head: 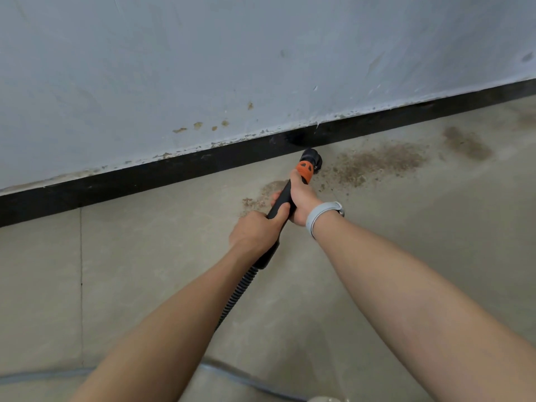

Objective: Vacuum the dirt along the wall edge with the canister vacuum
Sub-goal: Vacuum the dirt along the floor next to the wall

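Note:
Both hands grip the black vacuum wand, which has an orange collar near its tip. My left hand holds the lower part where the ribbed black hose joins. My right hand, with a grey wristband, holds higher up, just behind the collar. The black nozzle points at the floor close to the black baseboard. Brown dirt lies scattered right of the nozzle, and a smaller dirt patch lies left of the wand. The canister itself is out of view.
A grey stained wall rises above the baseboard. The floor is beige tile with a seam at the left. A further dirt smear lies at the far right. A grey cable curves across the bottom edge.

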The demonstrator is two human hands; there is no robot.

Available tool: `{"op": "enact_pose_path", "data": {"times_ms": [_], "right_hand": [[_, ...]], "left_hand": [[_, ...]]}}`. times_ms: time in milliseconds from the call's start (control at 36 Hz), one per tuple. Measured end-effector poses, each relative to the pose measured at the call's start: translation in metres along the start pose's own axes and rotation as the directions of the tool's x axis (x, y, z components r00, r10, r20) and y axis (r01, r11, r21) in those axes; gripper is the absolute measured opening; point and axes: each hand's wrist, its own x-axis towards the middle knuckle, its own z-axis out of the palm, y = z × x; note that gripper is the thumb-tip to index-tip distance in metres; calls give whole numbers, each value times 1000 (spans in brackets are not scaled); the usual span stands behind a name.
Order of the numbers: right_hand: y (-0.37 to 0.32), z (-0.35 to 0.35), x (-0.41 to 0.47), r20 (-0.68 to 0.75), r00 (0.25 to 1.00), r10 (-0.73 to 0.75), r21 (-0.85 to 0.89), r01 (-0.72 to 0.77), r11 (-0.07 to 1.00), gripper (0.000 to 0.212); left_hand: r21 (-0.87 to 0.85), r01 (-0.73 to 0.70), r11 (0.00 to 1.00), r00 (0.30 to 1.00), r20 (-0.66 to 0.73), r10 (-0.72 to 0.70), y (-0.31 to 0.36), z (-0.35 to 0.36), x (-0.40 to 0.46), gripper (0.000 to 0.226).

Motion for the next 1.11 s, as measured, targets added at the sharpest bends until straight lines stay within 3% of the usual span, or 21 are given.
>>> {"op": "enact_pose_path", "data": {"times_ms": [194,417,639,861,1111], "right_hand": [[19,6,-11,43,999,16,-16,-16,1000,34],[56,54,-46,193,977,87,-67,-75,995,32],[86,96,-75,281,950,134,-108,-108,988,48],[114,101,-93,303,939,165,-124,-132,983,41],[138,91,-107,249,954,168,-75,-154,985,31]], "left_hand": [[-21,21,1000,1000,-23,-21,-22,-2,-18,70],[-99,122,988,983,-128,-134,-75,-27,-55,68],[-115,179,977,954,-222,-201,-121,-57,-80,71],[-185,193,964,948,-219,-232,-145,-56,-111,68],[-147,192,970,959,-180,-217,-151,-52,-136,68]]}}
